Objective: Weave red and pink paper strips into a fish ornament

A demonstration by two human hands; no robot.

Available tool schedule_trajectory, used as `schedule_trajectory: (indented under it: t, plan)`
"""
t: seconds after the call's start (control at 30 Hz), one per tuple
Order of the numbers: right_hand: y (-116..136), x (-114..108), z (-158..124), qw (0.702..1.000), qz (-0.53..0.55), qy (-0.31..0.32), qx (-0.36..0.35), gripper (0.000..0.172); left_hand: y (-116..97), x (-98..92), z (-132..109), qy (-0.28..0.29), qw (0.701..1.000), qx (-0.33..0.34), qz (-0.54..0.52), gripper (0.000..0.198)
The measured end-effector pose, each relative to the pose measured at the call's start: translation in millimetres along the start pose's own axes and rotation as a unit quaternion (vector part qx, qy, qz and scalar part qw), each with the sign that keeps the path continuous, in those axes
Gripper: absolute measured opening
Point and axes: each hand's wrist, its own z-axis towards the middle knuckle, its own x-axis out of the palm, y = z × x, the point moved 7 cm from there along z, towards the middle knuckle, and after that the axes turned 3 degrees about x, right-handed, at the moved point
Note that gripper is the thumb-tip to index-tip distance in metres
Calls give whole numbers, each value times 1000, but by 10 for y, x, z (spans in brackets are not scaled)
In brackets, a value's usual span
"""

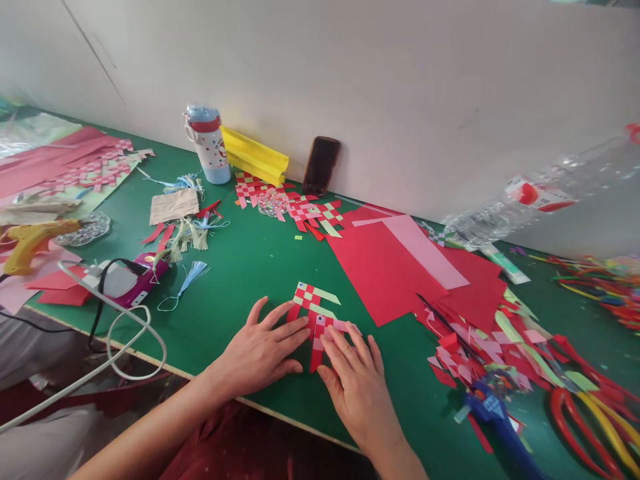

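Observation:
My left hand (265, 343) lies flat on the green table with its fingers stretched out, its fingertips at the left edge of the woven paper pieces. One is a red and pale green woven paper fish (313, 298) with strips trailing to the right. Just below it lies a red and pink woven paper fish (319, 331) with a small round eye. My right hand (356, 375) has its fingers spread over the right part of this pink one and hides much of it.
Red paper sheets (395, 263) and paper scraps (480, 353) lie to the right, with a blue glue gun (493, 407) and red-yellow scissors (580, 413). Behind stand a bottle (213, 150) and a phone (321, 165). At left are tassels (190, 280), a power strip (145, 277) and a yellow glue gun (30, 243).

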Motion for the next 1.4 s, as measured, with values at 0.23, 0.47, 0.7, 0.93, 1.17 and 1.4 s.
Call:
schedule_trajectory:
  t: [0.23,0.47,0.7,0.93,1.17,1.4]
  plan:
    - [-63,-65,-98,998,36,-43,18,43,1,11,-4,-2,1000,11,18,52]
    - [-333,-162,115,993,48,-77,69,36,-5,-1,0,-7,1000,10,23,51]
    - [-424,-69,330,992,81,1,98,31,-1,4,-3,-11,1000,5,11,52]
    - [-504,-82,356,986,120,13,115,19,-3,-3,3,-27,1000,10,4,51]
    - [-454,-134,571,983,158,46,77,19,0,1,-4,-29,999,15,9,52]
    - [-445,-42,625,988,129,45,75,19,0,-19,-6,-38,999,7,-8,50]
